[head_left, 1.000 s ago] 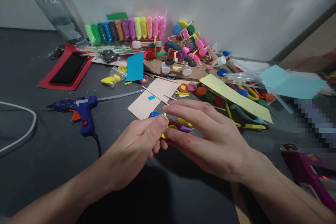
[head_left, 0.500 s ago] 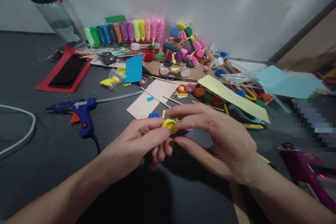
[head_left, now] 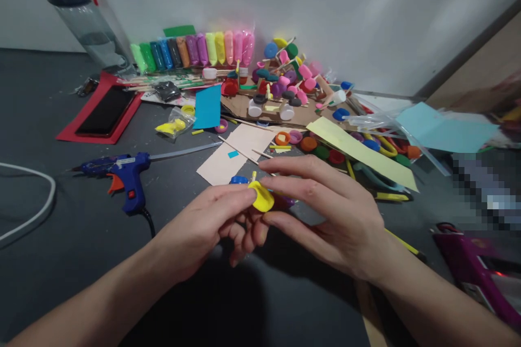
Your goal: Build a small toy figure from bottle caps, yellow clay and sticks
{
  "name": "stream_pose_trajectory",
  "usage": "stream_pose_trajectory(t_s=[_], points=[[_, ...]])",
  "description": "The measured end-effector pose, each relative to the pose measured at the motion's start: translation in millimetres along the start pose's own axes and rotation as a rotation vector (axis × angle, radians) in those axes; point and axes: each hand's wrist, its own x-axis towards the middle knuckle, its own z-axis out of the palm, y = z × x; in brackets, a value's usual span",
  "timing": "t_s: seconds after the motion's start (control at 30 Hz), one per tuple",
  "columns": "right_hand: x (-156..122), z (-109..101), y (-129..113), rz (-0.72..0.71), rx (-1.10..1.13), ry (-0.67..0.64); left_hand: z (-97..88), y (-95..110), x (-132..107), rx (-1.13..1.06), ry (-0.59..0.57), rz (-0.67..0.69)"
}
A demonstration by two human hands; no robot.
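Note:
A flattened, cupped piece of yellow modelling clay (head_left: 264, 198) is pinched between the thumb and index finger of my left hand (head_left: 222, 217). The other fingers of that hand curl underneath. My right hand (head_left: 334, 217) is held around the clay's right side, its thumb and fingers apart; whether a fingertip touches the edge is hard to tell. Just beyond the hands lie a blue cap (head_left: 239, 179) and a small yellow-tipped piece (head_left: 254, 175). Something purple behind the right fingers is mostly hidden.
A blue glue gun (head_left: 132, 168) lies at left, near a phone (head_left: 106, 111) on red card. Clay sticks (head_left: 191, 50), a pile of colourful caps (head_left: 285, 76) and a water bottle (head_left: 91, 32) stand at the back. A yellow paper strip (head_left: 362, 152) lies right, above a purple tool (head_left: 468, 260).
The yellow clay has turned so more of its flat face shows. My right fingers have opened slightly around it and the right hand has shifted a little left.

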Motion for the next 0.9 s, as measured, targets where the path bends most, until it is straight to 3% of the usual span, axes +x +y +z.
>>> stream_pose_trajectory(t_s=[0.23,0.47,0.67,0.9], points=[[0,1,1,-0.081,-0.063,0.023,0.3,1,-2,-0.007,0.005,0.001],[-2,3,1,0.014,0.003,-0.002,0.3,-1,-1,-0.006,0.030,0.023],[-3,12,6,-0.118,-0.046,-0.081,2.2,1,-1,-0.056,0.045,0.029],[-4,15,10,-0.170,-0.070,-0.079,0.7,0,0,-0.095,0.039,0.016]])
